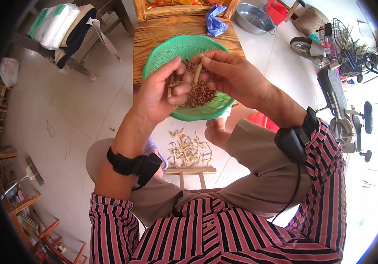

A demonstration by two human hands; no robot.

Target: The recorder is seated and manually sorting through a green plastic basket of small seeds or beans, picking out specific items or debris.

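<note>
Both of my hands are over a green plastic colander (pixel 196 115) that holds many small reddish-brown beans (pixel 201 96). Between the thumb and fingers of my right hand (pixel 235 75) is a pale dried bean pod (pixel 198 74), tilted over the beans. My left hand (pixel 157 93) curls its fingers around a few more dry pods (pixel 173 85); its palm is partly hidden. On the floor below, a scattered heap of dry, pale pod husks (pixel 189 150) lies between my feet.
The colander rests on a wooden chair seat (pixel 147 35) with crumpled blue plastic (pixel 216 20) on it. A metal basin (pixel 251 18) stands behind at right, and a scooter (pixel 336 88) farther right. A low wooden bench (pixel 190 170) is near my legs. Folded cloths (pixel 59 26) sit at upper left.
</note>
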